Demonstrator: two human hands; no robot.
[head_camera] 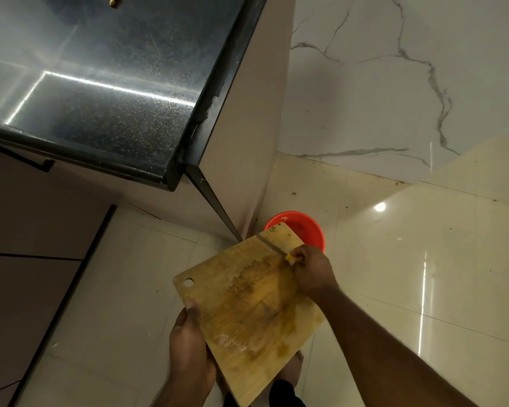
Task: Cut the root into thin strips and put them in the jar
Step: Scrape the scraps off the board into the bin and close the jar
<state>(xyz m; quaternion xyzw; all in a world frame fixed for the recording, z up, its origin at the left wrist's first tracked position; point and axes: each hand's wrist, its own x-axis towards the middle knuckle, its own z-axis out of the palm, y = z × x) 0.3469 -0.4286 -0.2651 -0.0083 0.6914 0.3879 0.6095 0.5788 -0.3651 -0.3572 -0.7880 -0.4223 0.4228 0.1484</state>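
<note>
I hold a stained wooden cutting board (pixel 247 304) tilted over the floor, its far end above a red bucket (pixel 306 227). My left hand (pixel 188 348) grips the board's left edge, thumb on top. My right hand (pixel 312 271) grips a knife by its yellow handle (pixel 291 257); the blade (pixel 269 243) lies flat across the board's far end. A small yellowish root piece (pixel 114 0) lies on the dark counter at the top edge. No jar is in view.
The black speckled countertop (pixel 115 98) fills the upper left, with cabinet fronts (pixel 36 230) below it. A marble wall (pixel 394 83) stands behind the bucket. Glossy cream floor tiles (pixel 409 274) spread to the right. My bare foot (pixel 293 365) shows under the board.
</note>
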